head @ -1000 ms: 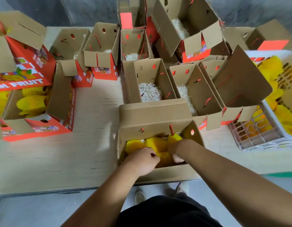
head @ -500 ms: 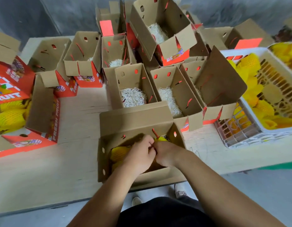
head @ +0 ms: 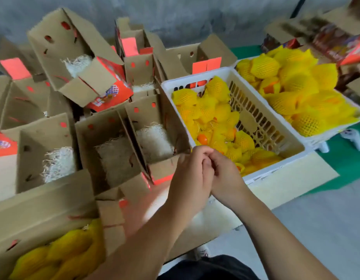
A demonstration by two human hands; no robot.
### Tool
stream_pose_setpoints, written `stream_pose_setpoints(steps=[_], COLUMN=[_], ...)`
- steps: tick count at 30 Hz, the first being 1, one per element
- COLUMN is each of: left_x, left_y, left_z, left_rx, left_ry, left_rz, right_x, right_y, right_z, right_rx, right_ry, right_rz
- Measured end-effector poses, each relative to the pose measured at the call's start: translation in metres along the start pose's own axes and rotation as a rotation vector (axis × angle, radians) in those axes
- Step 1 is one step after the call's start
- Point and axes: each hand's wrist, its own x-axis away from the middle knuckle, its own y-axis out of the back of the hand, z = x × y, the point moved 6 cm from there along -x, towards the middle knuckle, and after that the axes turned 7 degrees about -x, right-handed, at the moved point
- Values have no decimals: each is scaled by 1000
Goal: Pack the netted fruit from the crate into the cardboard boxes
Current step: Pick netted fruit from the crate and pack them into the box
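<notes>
Head view centres on yellow foam-netted fruit point(head: 219, 120) piled in a white slotted plastic crate point(head: 276, 138) that sits on the right part of the pale wooden bench point(head: 286, 182). A few bare orange fruits show among the nets. Just in front of the crate's near-left corner, the left hand point(head: 190, 174) and the right hand point(head: 225, 174) meet, fingers curled and touching each other above the bench; whether they pinch anything between them cannot be told. Behind and to the right stands a 2nd white plastic crate point(head: 334, 132), heaped above its rim with more yellow netted fruit point(head: 296, 83). Left of the first crate, 3 open brown cardboard boxes with red punched holes point(head: 112, 158) stand side by side, each holding a wad of white shredded paper point(head: 154, 142). At the lower left, a near cardboard box point(head: 43, 215) already holds yellow netted fruit point(head: 60, 255). Further back, more open cardboard boxes with red printed sides point(head: 78, 63) are stacked and tilted against each other in front of a grey wall point(head: 195, 15). A green floor patch point(head: 350, 164) shows at the right, and dark clothing point(head: 207, 267) at the bottom edge.
</notes>
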Motion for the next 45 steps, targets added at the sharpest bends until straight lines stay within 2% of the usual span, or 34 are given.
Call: stream_pose_setpoints(steps=[4,6,8,10,15,18,22,26,28,30,31,33,35,39,42,45], left_x=[-68,-91,-101,-108,-135,-136,-138,-138,-138,-138,-139,-139,-140,-140,-140,-141], left_y=[-60,-71,-81,-89,-81,-81,-81,-82,-84,-84,-84,-83,-81,-80,-80,-80], left_z=[-9,9,27,40,52,55,55,57,58,60,60,60,59,60,59,61], left_rx=[-77,-337,-741,-938,-991,-970,-942,-991,-999,-1010,-1012,-998,-970,-915,-856,-867], left_ry=[-10,-1,-28,-34,36,70,88,104,104,112,117,130,130,143,179,213], left_rz=[127,165,271,366,317,323,334,363,380,387,380,365,348,307,281,290], right_x=[-56,-85,-113,-143,-197,-193,-193,-204,-210,-210,-206,-196,-191,-199,-200,-198], right_y=[64,72,68,58,24,13,6,29,47,59,60,52,46,54,56,57], right_z=[-47,-72,-95,-111,-139,-166,-171,-161,-149,-139,-137,-129,-124,-121,-119,-115], right_rx=[198,333,490,646,870,819,844,658,444,121,-21,-233,-256,-226,-371,-382], right_ry=[-20,-59,-128,-171,-191,-385,-390,-408,-408,-442,-482,-512,-469,-372,-361,-326], right_rz=[50,188,385,516,608,644,589,564,481,416,452,631,761,711,760,822])
